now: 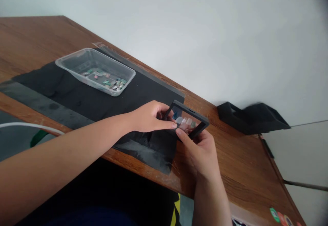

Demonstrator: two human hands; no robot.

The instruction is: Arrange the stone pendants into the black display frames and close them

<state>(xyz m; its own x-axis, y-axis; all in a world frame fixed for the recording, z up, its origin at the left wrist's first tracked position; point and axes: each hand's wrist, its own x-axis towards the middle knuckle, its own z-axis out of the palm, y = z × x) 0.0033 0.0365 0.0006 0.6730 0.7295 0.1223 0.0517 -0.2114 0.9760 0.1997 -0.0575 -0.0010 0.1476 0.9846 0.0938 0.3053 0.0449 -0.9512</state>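
My left hand (pixel 151 117) and my right hand (pixel 201 149) hold a small black display frame (pixel 191 111) with a clear window, tilted above the desk's front part. Several small pale, blue and greenish stones (pixel 183 121) show in a row in the window. Both thumbs press at the lower edge of the frame, their tips close together near the stones. My left fingers curl round its left side, partly hidden behind it. The right fingers go behind its right corner, mostly out of sight.
A clear plastic container (pixel 102 89) with several small coloured stones stands on a black mat (pixel 143 91) taped to the wooden desk (pixel 230 157). Black open boxes (pixel 252 116) lie by the wall at right. A white cable (pixel 33 125) runs along the left front.
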